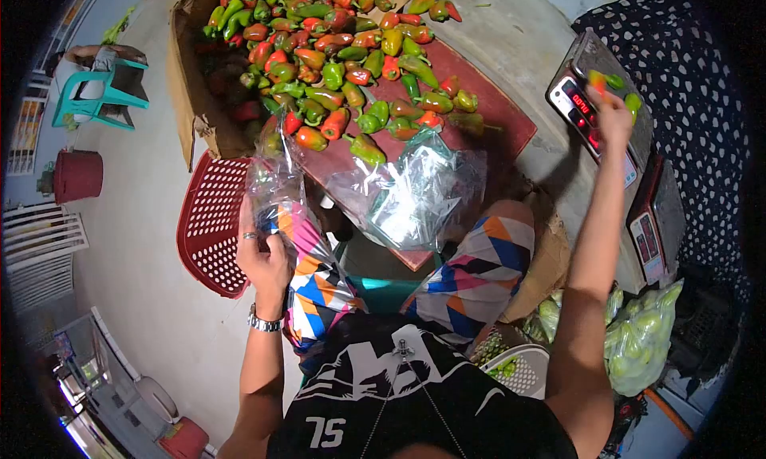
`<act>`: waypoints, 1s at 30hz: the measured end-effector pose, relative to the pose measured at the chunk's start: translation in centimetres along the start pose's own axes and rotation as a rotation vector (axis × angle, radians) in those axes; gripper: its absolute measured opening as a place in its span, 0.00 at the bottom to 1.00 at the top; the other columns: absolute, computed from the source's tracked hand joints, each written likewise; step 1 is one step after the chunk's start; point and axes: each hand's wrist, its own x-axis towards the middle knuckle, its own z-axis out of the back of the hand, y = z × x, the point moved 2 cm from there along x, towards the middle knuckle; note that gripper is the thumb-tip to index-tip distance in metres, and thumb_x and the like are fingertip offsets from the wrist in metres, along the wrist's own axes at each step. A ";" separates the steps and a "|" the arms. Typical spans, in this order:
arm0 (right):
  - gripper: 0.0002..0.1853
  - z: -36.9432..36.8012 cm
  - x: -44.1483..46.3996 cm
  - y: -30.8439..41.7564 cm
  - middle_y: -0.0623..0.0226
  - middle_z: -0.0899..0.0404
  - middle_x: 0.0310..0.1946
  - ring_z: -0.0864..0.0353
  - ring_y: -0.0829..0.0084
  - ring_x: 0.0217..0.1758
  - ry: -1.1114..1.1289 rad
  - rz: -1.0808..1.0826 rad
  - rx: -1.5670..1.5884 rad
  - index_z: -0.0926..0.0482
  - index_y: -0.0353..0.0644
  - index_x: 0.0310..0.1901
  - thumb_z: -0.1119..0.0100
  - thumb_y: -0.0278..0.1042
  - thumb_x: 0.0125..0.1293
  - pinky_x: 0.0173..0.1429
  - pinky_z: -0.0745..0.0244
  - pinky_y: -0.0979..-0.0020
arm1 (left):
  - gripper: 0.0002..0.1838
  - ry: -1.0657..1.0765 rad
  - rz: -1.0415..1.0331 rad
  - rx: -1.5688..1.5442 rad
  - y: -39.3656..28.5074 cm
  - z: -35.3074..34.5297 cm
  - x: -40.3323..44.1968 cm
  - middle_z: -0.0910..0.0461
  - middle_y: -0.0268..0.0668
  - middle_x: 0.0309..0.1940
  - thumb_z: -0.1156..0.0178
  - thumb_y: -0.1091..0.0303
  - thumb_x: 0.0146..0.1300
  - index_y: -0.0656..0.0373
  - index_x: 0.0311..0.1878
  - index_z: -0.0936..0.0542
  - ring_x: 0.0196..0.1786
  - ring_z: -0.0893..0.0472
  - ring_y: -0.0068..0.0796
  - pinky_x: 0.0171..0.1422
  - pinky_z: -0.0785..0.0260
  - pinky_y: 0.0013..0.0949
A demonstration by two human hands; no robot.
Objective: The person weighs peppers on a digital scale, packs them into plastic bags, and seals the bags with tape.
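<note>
My left hand, with a ring and a wristwatch, holds a clear plastic bag above my left knee, beside the heap of peppers. My right hand reaches out to the far right and grips an orange-red pepper over a digital scale with lit red digits. Two green peppers, one of them a light green pepper, lie on the scale's plate. Red, green and mixed peppers spread over the red board. A stack of clear plastic bags rests on the board's near edge.
A cardboard box borders the peppers on the left, with a red perforated basket below it. A second scale stands near the first. Filled plastic bags and a white basket are by my right arm. A teal chair is farther left.
</note>
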 end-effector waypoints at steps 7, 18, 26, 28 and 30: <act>0.29 6.8 11.3 -4.5 0.59 0.10 0.44 0.11 0.63 0.46 -0.043 -0.022 -0.771 0.12 0.51 0.57 0.23 0.55 0.55 0.50 0.20 0.63 | 0.39 0.009 -0.031 0.100 -0.5 -0.6 0.2 0.26 0.51 0.74 0.53 0.81 0.57 0.67 0.77 0.31 0.72 0.23 0.39 0.75 0.32 0.35; 0.28 5.1 10.2 -0.9 0.54 0.16 0.61 0.17 0.54 0.66 0.038 0.153 -0.892 0.15 0.58 0.64 0.27 0.52 0.61 0.69 0.24 0.57 | 0.40 0.037 0.057 -0.016 -2.8 -1.9 0.6 0.21 0.47 0.68 0.54 0.84 0.56 0.66 0.78 0.32 0.58 0.19 0.30 0.63 0.28 0.31; 0.28 3.0 10.0 0.9 0.55 0.17 0.63 0.19 0.54 0.68 0.031 0.139 -0.879 0.18 0.57 0.67 0.30 0.50 0.65 0.71 0.25 0.56 | 0.39 0.031 -0.041 0.098 -1.5 -1.9 0.5 0.23 0.49 0.71 0.54 0.83 0.57 0.66 0.77 0.31 0.62 0.19 0.33 0.65 0.26 0.31; 0.30 2.6 10.8 0.5 0.53 0.18 0.64 0.19 0.55 0.69 0.003 0.138 -0.885 0.19 0.54 0.67 0.30 0.51 0.64 0.72 0.26 0.56 | 0.39 0.036 -0.013 0.091 -1.8 -1.9 0.6 0.24 0.50 0.72 0.53 0.82 0.57 0.67 0.77 0.31 0.68 0.21 0.36 0.71 0.29 0.33; 0.29 2.6 12.1 0.0 0.51 0.17 0.62 0.19 0.55 0.68 -0.019 0.146 -0.917 0.18 0.52 0.65 0.29 0.51 0.62 0.70 0.24 0.56 | 0.38 0.042 0.029 0.053 -2.3 -2.0 0.6 0.24 0.50 0.72 0.53 0.82 0.57 0.67 0.76 0.30 0.70 0.21 0.38 0.73 0.31 0.35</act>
